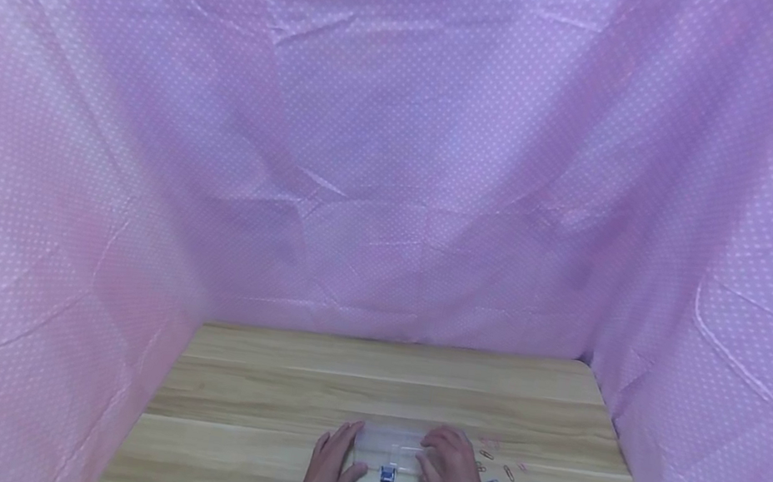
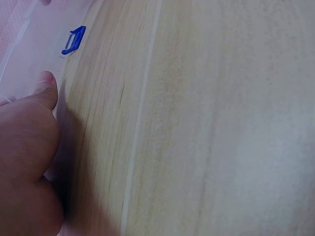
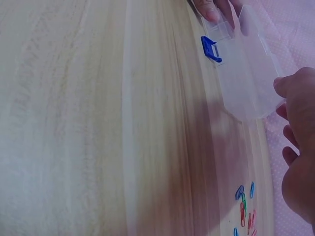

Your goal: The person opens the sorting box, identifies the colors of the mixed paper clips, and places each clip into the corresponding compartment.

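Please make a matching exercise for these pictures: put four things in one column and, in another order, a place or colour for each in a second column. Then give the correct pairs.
1. clear plastic box
2. latch
3. paper clips
4. dotted cloth

a. blue, on the near side of the box
b. scattered on the table to the right of the right hand
c. pink-purple, hung behind and beside the table
d. between the left hand and the right hand

Pairs: 1-d, 2-a, 3-b, 4-c

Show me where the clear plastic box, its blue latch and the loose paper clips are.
clear plastic box (image 3: 246, 83), right wrist view, on its see-through lid.
blue latch (image 3: 210, 49), right wrist view, middle of the clasp.
paper clips (image 3: 244, 206), right wrist view, on a clip in the scattered cluster on the table.
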The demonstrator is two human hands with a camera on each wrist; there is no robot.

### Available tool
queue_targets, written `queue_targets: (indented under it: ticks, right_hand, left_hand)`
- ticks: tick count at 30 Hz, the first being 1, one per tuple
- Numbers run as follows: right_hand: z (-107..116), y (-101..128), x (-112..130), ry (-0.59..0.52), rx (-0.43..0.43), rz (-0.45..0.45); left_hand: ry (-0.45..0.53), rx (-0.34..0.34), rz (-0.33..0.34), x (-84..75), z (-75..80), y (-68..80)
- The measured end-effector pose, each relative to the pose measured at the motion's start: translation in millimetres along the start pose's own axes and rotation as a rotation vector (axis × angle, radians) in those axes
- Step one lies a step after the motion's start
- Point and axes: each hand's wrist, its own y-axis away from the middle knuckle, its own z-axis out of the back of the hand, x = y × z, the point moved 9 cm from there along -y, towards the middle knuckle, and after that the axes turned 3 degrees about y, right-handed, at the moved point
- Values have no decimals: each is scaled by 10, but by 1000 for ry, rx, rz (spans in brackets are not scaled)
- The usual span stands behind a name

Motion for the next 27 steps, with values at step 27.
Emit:
queue_targets:
  ticks: [27]
  right_hand:
    - [96,-115,-37,30,-162,-25]
  left_hand:
    - [-35,-31,-6,-18,-8,12]
